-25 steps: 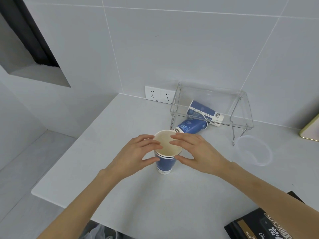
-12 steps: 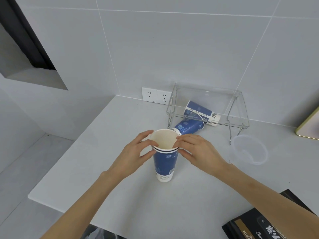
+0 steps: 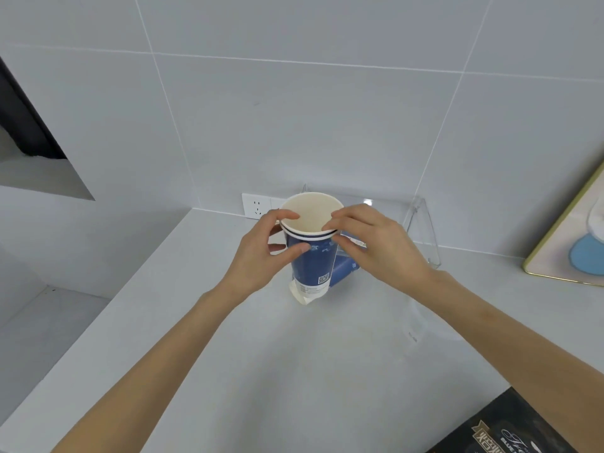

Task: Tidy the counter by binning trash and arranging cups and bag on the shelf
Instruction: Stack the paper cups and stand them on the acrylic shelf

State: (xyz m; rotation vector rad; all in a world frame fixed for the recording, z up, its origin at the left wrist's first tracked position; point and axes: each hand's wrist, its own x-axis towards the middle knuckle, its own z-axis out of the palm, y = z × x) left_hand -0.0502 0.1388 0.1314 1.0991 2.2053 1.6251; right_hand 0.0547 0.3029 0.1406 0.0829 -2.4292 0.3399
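Observation:
A blue and white paper cup (image 3: pixel 310 269), with a second cup nested inside so two rims show, is held up off the white counter (image 3: pixel 294 371). My left hand (image 3: pixel 261 256) grips its left side near the rim and my right hand (image 3: pixel 376 246) grips the right side. Behind the cup stands the clear acrylic shelf (image 3: pixel 421 220), mostly hidden by my hands. Another blue cup (image 3: pixel 343 269) lies on its side under the shelf, partly hidden. A black bag (image 3: pixel 510 426) lies at the lower right corner.
A wall socket (image 3: pixel 256 206) sits on the tiled wall left of the shelf. A gold-edged framed board (image 3: pixel 575 237) leans at the far right. The counter's left edge drops to the floor (image 3: pixel 42 322).
Both hands have raised the stacked cup off the counter and carried it farther back, in front of the shelf. The view has tilted upward, so the clear round lid on the right is out of sight.

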